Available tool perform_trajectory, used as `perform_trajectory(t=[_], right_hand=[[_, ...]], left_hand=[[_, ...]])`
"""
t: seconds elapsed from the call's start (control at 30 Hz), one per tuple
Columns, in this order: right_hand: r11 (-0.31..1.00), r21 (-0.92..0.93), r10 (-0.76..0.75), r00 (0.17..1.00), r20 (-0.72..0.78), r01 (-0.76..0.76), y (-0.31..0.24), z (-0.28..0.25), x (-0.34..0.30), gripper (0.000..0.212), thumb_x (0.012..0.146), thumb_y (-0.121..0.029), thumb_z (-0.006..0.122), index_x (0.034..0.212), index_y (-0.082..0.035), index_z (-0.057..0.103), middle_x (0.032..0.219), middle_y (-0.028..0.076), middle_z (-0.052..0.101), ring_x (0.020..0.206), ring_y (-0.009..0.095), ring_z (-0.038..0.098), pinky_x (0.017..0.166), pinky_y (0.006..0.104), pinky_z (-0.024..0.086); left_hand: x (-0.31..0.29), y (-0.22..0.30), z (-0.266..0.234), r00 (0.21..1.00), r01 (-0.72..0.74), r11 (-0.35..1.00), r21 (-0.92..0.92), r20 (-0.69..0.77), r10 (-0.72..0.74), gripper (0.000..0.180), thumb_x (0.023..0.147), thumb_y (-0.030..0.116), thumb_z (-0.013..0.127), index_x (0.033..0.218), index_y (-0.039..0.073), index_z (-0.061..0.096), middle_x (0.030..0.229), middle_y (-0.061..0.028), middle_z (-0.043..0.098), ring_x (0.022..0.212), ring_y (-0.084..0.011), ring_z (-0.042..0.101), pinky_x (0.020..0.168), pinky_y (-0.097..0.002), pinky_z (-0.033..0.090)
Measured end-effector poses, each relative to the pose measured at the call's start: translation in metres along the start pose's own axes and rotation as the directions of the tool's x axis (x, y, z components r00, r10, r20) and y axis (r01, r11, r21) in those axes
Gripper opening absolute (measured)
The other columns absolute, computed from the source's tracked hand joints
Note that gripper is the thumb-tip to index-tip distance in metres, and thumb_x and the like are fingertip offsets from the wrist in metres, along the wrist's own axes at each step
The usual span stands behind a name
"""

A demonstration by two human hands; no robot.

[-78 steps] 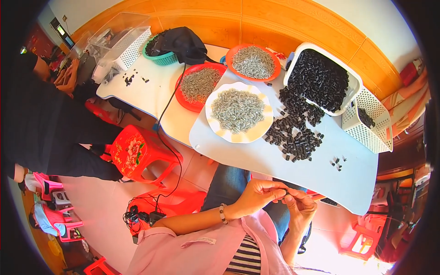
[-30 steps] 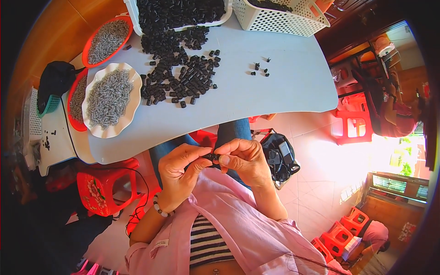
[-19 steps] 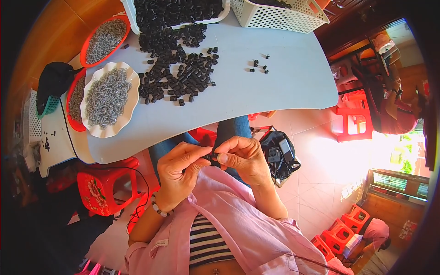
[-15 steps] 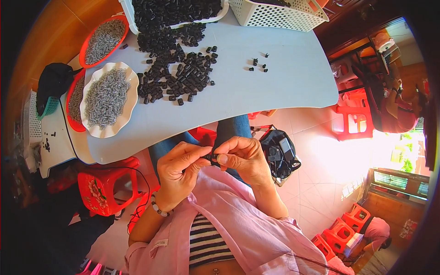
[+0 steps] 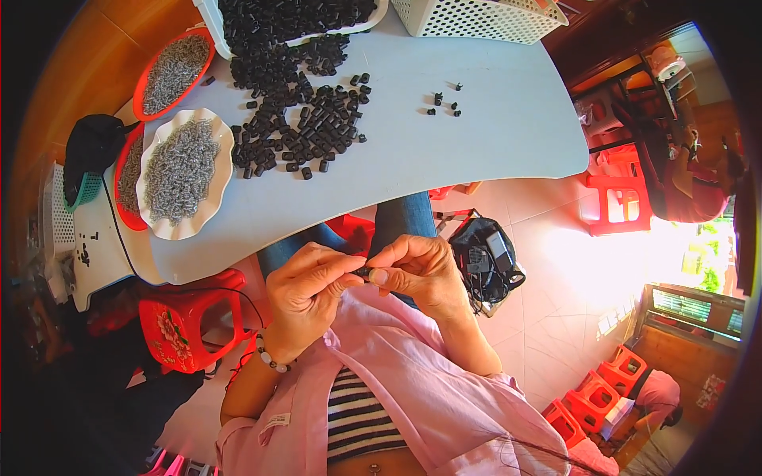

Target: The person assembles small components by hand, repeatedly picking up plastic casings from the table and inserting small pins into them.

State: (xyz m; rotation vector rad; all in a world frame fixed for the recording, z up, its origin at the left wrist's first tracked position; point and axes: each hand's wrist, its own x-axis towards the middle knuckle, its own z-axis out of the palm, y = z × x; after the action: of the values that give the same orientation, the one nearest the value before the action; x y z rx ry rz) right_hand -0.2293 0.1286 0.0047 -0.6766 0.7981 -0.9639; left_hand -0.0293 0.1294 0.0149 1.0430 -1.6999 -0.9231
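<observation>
Just off the table's near edge, above my lap, my two hands meet fingertip to fingertip. A small black plastic piece (image 5: 363, 272) is pinched between them, mostly covered by the fingers. My left hand (image 5: 305, 285) grips it from the left with thumb and fingers closed. From the right, my right hand (image 5: 425, 274) pinches the same piece between thumb and forefinger. Beyond them, a heap of short black plastic barrels (image 5: 329, 119) is spread on the pale table (image 5: 476, 147). Several smaller black pieces (image 5: 438, 98) lie apart on its right side.
A white scalloped plate (image 5: 224, 186) and red oval trays (image 5: 141, 99) hold tiny silvery pieces that look like springs. White baskets (image 5: 476, 24) stand at the far edge. A red stool (image 5: 171, 329) and a black bag (image 5: 484, 266) are below; another person (image 5: 657, 401) sits lower right.
The view has shifted slightly, so the table and its contents sit a little to the left. Both hands keep their pinch on the black piece, with only slight finger movement.
</observation>
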Motion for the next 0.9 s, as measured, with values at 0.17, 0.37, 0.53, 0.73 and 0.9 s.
perform_trajectory(t=[0.17, 0.37, 0.53, 0.73, 0.9], right_hand=[[0.997, -0.068, -0.026, 1.0, 0.002, 0.026, -0.005, 0.003, -0.004, 0.015, 0.089, 0.004, 0.071, 0.104, 0.005, 0.07, 0.095, 0.007, 0.072, 0.086, 0.011, 0.068, 0.075, 0.0232, 0.055], [0.989, -0.142, -0.043, 0.998, -0.052, 0.036, -0.007, 0.007, -0.007, 0.015, 0.088, 0.006, 0.069, 0.103, 0.006, 0.07, 0.096, 0.007, 0.071, 0.09, 0.011, 0.068, 0.078, 0.0225, 0.055], [0.968, -0.251, -0.041, 0.992, -0.119, 0.01, -0.009, 0.013, -0.009, 0.013, 0.088, 0.002, 0.07, 0.099, 0.007, 0.07, 0.094, 0.005, 0.07, 0.087, 0.009, 0.068, 0.079, 0.0212, 0.055], [0.956, -0.291, 0.008, 0.995, -0.095, -0.036, -0.007, 0.011, -0.006, 0.008, 0.087, 0.001, 0.071, 0.094, 0.006, 0.069, 0.09, 0.004, 0.07, 0.083, 0.007, 0.066, 0.073, 0.0198, 0.054], [0.959, -0.281, -0.002, 0.996, -0.094, -0.025, -0.004, 0.009, -0.007, 0.006, 0.088, 0.001, 0.071, 0.092, 0.005, 0.069, 0.087, 0.004, 0.07, 0.08, 0.007, 0.066, 0.069, 0.02, 0.053]], left_hand=[[0.002, 0.001, 0.001, 0.999, -0.048, 0.997, 0.057, 0.015, 0.047, 0.038, 0.076, -0.019, 0.067, 0.108, -0.001, 0.073, 0.094, -0.0087, 0.069, 0.081, -0.0178, 0.065, 0.068, -0.0263, 0.059], [0.0, -0.001, 0.003, 0.992, -0.122, 0.986, 0.112, 0.01, 0.122, 0.046, 0.069, -0.024, 0.065, 0.109, -0.001, 0.072, 0.095, -0.0086, 0.068, 0.081, -0.0202, 0.066, 0.068, -0.0277, 0.059], [0.0, -0.002, 0.004, 0.985, -0.167, 0.974, 0.152, -0.006, 0.17, 0.047, 0.065, -0.024, 0.066, 0.107, -0.001, 0.072, 0.093, -0.0095, 0.068, 0.081, -0.0221, 0.066, 0.066, -0.0289, 0.058], [-0.003, 0.0, 0.003, 0.973, -0.228, 0.936, 0.267, 0.041, 0.226, 0.046, 0.063, -0.021, 0.068, 0.104, -0.003, 0.071, 0.092, -0.0115, 0.068, 0.079, -0.0265, 0.066, 0.065, -0.0336, 0.057], [-0.006, 0.004, 0.01, 0.971, -0.223, 0.914, 0.338, -0.002, 0.237, 0.04, 0.065, -0.02, 0.067, 0.1, -0.001, 0.073, 0.085, -0.0096, 0.068, 0.073, -0.0251, 0.065, 0.063, -0.0329, 0.053]])
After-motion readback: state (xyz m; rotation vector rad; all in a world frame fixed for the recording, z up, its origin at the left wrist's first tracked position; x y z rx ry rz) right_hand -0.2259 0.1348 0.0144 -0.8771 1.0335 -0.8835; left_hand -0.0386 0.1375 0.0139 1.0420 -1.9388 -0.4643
